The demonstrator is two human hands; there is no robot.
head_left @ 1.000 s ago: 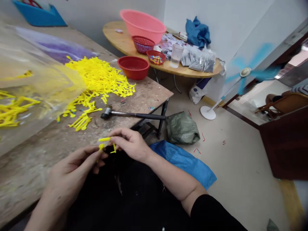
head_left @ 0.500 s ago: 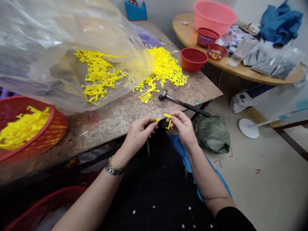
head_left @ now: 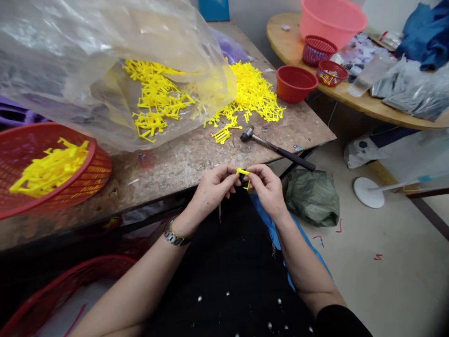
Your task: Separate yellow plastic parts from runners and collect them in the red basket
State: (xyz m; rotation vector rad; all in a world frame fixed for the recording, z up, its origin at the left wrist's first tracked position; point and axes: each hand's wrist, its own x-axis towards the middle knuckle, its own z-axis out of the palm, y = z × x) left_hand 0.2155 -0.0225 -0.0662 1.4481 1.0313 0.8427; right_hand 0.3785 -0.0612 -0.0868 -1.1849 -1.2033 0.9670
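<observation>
My left hand and my right hand meet over my lap at the table's front edge. Both pinch one small yellow plastic piece between their fingertips. A pile of yellow plastic pieces lies on the worn table beyond them. More yellow pieces lie under a clear plastic bag. A black-handled hammer lies just past my right hand.
A red basket holding yellow pieces stands at the left. A red bowl sits at the table's far corner. A round wooden table carries a pink basin and small baskets. A green bag and fan base are on the floor.
The view swung left and down, bringing the red basket and clear bag into sight. My hands came closer together, both now pinching the same yellow piece.
</observation>
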